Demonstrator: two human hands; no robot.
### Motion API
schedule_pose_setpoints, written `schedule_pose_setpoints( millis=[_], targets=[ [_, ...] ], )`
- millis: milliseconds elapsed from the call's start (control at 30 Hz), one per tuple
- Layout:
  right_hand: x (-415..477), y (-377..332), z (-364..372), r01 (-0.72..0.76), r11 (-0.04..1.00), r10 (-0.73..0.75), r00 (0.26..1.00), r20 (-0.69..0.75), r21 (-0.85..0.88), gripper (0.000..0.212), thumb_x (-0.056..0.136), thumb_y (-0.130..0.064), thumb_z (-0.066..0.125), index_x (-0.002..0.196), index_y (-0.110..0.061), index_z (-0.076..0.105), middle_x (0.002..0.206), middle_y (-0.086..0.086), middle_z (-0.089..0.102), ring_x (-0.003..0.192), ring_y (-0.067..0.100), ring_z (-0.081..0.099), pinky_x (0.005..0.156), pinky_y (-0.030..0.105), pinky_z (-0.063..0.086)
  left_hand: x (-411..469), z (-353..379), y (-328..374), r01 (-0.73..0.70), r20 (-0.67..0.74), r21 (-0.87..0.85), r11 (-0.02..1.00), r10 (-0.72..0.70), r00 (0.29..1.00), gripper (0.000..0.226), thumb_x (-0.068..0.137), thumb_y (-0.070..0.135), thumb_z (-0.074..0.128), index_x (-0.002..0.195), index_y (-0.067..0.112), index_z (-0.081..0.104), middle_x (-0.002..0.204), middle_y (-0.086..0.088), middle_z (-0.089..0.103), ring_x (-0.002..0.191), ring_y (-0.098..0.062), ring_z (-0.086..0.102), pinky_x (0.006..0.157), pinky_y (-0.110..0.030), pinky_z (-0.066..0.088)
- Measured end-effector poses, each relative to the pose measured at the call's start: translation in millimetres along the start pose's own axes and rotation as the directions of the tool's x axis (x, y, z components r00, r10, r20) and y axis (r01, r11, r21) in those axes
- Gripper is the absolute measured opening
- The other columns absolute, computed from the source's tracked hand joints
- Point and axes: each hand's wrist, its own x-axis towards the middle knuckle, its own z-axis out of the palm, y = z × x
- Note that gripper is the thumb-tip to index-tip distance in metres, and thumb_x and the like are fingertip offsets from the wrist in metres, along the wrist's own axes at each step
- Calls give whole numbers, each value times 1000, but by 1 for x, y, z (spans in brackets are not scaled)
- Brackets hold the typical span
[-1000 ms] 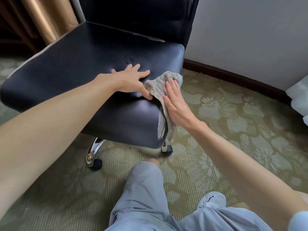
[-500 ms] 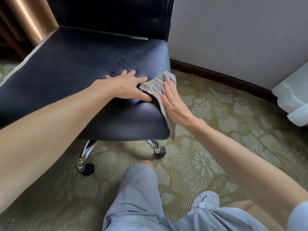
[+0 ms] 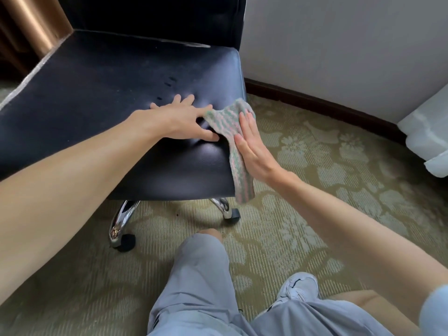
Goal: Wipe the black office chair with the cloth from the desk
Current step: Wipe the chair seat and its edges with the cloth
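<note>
Spreads the cloth point(image 3: 228, 122) further left over the seat top of the black office chair point(image 3: 109, 93), up to the index fingertip of the left hand point(image 3: 179, 124); lay bunched at the near right corner a second ago, beside the thumb only. Sets the right hand point(image 3: 254, 151) flatter and more upright against the seat's right side. No longer shows the pale worn patch on the near right corner. Brings more of the white curtain point(image 3: 426, 132) into view at far right.
</note>
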Motion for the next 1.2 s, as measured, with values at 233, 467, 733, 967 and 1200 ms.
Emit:
schedule_pose_setpoints(
  millis=[233, 467, 733, 967, 1200],
  targets=[
    [-39, -3, 25, 121, 985, -129, 990, -58, -124, 63, 103, -33, 25, 151, 1, 5, 160, 8, -8, 146, 13, -16, 118, 24, -10, -3, -1, -11, 0, 7, 24, 1000, 0, 1000, 89, 66, 84, 40, 144, 60, 5, 162, 9, -1, 148, -17, -6, 107, -68, 14],
    [-2, -6, 24, 168, 980, -172, 985, -27, -109, 54, 104, -23, 28, 150, 3, 15, 160, 14, 3, 149, 24, -4, 122, 36, -3, -19, -4, -34, -49, 76, -23, 999, 50, 996, 92, 60, 81, 49, 141, 65, 10, 161, 15, -6, 148, -12, -12, 112, -63, 4],
    [18, -5, 3, 192, 974, -189, 981, 43, -117, 49, 106, -16, 32, 151, -2, 20, 161, 11, 8, 149, 18, -3, 122, 32, -1, -27, -4, -44, -72, 107, -69, 995, 79, 991, 108, 42, 97, 46, 140, 66, 14, 160, 20, -6, 146, -6, -14, 114, -61, -4],
    [-32, -7, 19, 476, 804, -408, 878, 250, -357, 74, 101, -47, 30, 153, -4, 1, 161, 9, -10, 148, 23, -14, 121, 38, -6, -29, -6, -47, -99, 90, 7, 995, 98, 991, 82, 74, 77, 55, 141, 65, 9, 161, 15, -10, 147, -10, -13, 113, -61, 1],
    [21, -4, 3, 115, 977, -102, 991, 82, -180, 56, 106, -26, 24, 152, -2, 1, 161, 11, -10, 147, 16, -15, 121, 34, -8, -32, -7, -53, -113, 128, -81, 990, 123, 984, 95, 54, 91, 54, 137, 70, 14, 160, 20, -8, 147, -6, -12, 114, -56, -5]
  ],
)
